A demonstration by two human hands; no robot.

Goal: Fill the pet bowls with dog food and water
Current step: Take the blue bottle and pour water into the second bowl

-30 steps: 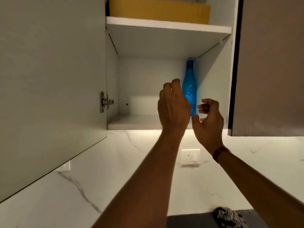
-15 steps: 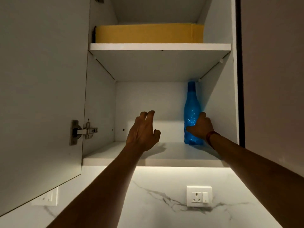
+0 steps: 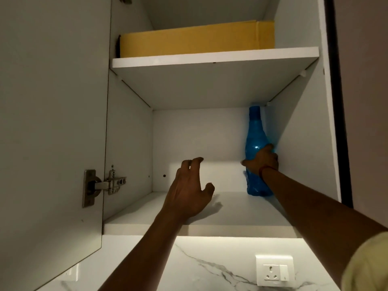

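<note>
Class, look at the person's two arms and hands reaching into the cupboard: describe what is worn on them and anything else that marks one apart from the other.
Both forearms are bare. The right hand has a thin red band around its wrist, and a pale yellowish sleeve shows at the frame's lower right corner. The left hand and its wrist carry nothing: no band, watch, ring or glove visible, and no sleeve in view.

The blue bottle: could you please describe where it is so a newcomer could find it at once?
Look in the open wall cupboard, on its lower shelf. The blue bottle stands upright in the back right corner, gripped by the right hand; it is the only thing on that shelf.
</note>
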